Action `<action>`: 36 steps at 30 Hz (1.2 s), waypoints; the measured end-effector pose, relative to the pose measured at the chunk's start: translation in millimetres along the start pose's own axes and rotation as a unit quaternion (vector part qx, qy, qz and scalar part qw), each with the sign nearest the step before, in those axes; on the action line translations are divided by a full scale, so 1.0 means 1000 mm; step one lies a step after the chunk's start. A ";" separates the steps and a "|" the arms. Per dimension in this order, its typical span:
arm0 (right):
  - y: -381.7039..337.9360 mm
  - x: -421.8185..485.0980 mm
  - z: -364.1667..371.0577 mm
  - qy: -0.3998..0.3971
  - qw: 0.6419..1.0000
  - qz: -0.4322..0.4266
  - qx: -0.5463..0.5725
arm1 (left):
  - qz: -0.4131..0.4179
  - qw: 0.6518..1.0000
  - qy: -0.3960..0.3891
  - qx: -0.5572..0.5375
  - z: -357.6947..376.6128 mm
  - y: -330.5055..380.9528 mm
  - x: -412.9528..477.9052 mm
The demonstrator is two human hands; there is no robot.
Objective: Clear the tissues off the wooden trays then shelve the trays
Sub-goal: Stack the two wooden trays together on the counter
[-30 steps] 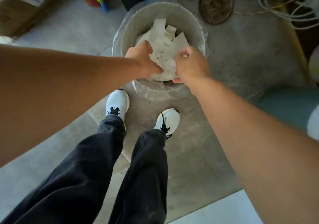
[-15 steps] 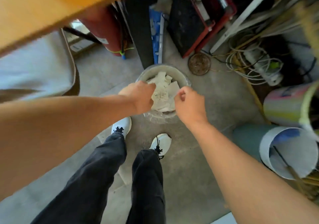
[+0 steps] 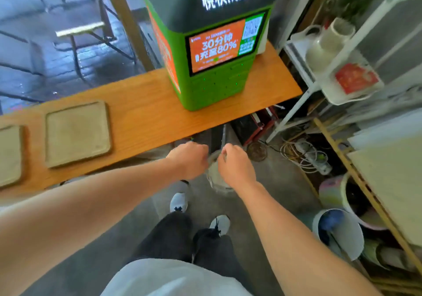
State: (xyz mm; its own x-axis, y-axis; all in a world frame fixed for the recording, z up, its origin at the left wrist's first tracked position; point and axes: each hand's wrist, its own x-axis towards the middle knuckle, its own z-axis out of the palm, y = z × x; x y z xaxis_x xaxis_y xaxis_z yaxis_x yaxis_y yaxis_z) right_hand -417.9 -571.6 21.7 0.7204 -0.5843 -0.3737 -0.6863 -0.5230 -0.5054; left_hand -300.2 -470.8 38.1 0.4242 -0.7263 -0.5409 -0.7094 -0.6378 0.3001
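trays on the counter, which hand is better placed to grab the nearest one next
Left, probably. The left hand hangs just off the counter edge, on the side where the nearer tray lies bare. The right hand is farther away, over the bin.

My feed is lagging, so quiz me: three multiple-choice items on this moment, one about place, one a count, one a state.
1. Where do the wooden trays lie?
A. On the wooden counter, left of the green kiosk
B. On the white rack
C. On the floor

2. How many trays are in view?
A. One
B. Two
C. Four

3. What state is the fully visible tray in?
A. Piled with tissues
B. Bare
C. Tipped on edge

Answers:
1 A: both trays rest flat on the counter, left of the kiosk.
2 B: one shows whole and a second is cut by the left edge.
3 B: its surface shows no tissue, while the left hand and right hand hover above the bin on the floor.
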 end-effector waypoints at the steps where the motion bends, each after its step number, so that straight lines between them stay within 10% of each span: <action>1: -0.012 -0.004 -0.005 -0.011 1.000 -0.006 -0.007 | -0.010 1.000 0.002 0.001 -0.011 -0.008 -0.014; 20: -0.294 -0.003 0.078 -0.100 0.977 -0.144 -0.120 | -0.206 0.942 0.190 -0.183 -0.064 -0.269 -0.176; 36: -0.331 0.064 0.151 -0.180 0.967 -0.083 -0.158 | -0.360 0.867 0.203 -0.278 -0.056 -0.364 -0.158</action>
State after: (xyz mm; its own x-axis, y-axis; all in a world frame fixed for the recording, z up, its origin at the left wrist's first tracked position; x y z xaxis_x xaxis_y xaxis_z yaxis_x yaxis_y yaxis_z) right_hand -130.0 -342.3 47.5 0.7723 -0.2526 -0.5828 -0.5139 -0.7877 -0.3397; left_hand -77.3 -138.3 58.1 0.8878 -0.0478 -0.4577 0.1545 -0.9060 0.3942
